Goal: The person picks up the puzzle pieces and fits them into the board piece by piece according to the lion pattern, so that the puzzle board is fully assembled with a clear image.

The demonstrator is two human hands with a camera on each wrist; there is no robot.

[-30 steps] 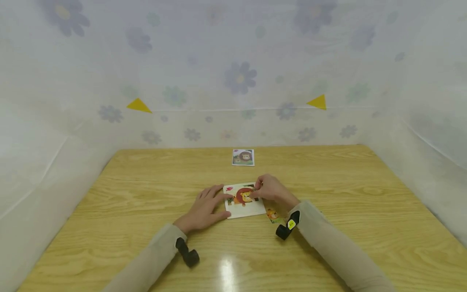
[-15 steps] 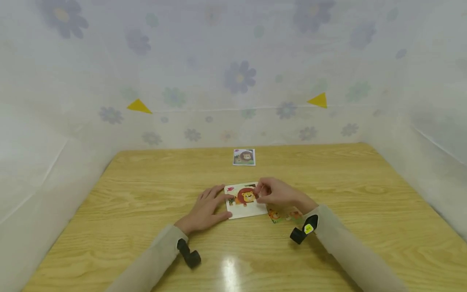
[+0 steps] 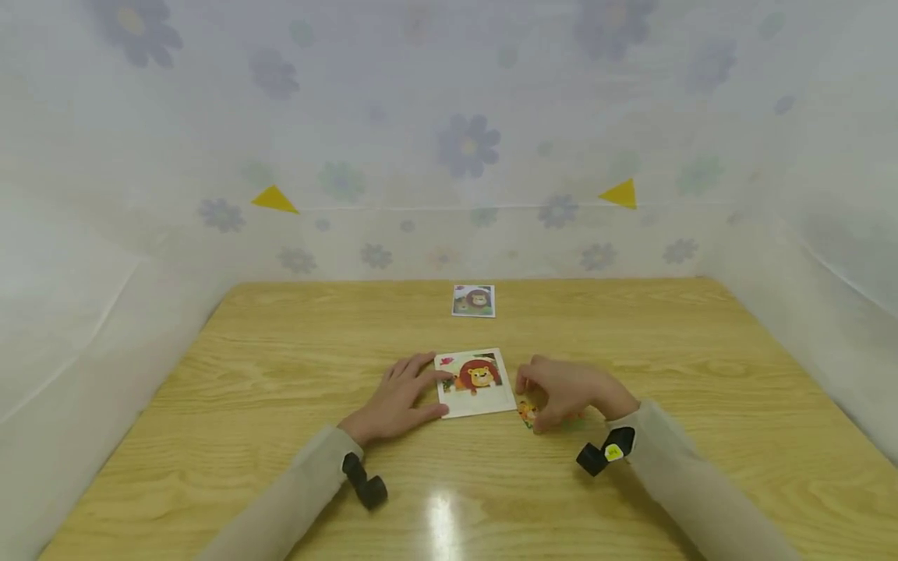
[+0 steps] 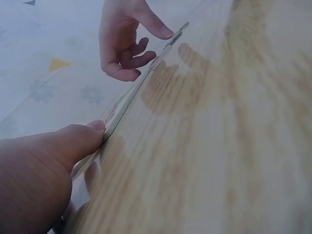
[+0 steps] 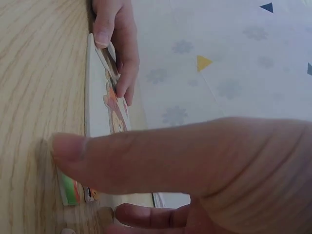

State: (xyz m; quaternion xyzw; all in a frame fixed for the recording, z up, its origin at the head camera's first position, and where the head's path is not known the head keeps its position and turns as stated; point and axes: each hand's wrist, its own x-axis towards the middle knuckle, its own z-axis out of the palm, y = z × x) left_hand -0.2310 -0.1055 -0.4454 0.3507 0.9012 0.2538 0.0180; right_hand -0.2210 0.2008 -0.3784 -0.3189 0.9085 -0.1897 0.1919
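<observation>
A small white-framed jigsaw board [image 3: 477,404] lies on the table, its upper part filled with a lion picture and its lower part plain white. My left hand [image 3: 396,401] rests along its left side, index finger on the picture and thumb at the near left corner. Just right of the board, my right hand [image 3: 571,389] arches over a loose jigsaw piece [image 3: 527,413] with an orange animal. Its thumb and fingers stand apart around that piece; the left wrist view shows the thumb [image 4: 165,31] down by it. More loose piece, greenish, is partly hidden under this hand.
A small picture card [image 3: 473,301] with the same lion lies near the table's far edge. Pale flowered sheeting [image 3: 351,249] closes off the back and both sides. Each wrist carries a black camera mount.
My right hand has left the lion picture's right edge and moved right and nearer, over the loose pieces, its fingers spreading apart. The left hand keeps its place on the board.
</observation>
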